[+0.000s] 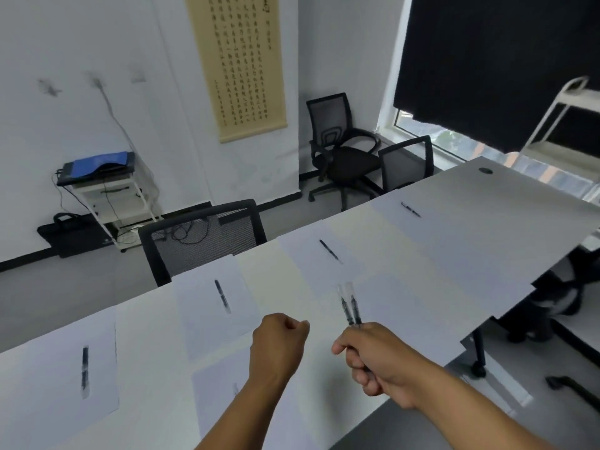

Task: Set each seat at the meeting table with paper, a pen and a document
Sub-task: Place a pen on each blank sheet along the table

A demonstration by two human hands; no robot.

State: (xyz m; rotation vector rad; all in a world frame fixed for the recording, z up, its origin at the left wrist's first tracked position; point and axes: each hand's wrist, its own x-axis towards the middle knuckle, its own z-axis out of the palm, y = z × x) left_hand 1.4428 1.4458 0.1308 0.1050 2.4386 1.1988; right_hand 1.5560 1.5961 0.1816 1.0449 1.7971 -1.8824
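Hands first, nearest the camera: the right hand [373,358] has its fingers curled round the lower ends of two pens [350,306], whose capped barrels stick up and away past the knuckles, side by side and almost touching. The left hand [281,339] is clenched into a loose fist above the table [470,228], with nothing visible in it. Under the left forearm lies a sheet [217,394], a small dark mark on it too blurred to identify. Further out along the far edge, four sheets each carry one pen: the leftmost pen [85,371], then a second pen [222,296], a third pen [330,251] and, farthest, a fourth pen [410,210]. Beyond the table stand black mesh chairs [201,235] and a hanging scroll [238,63].
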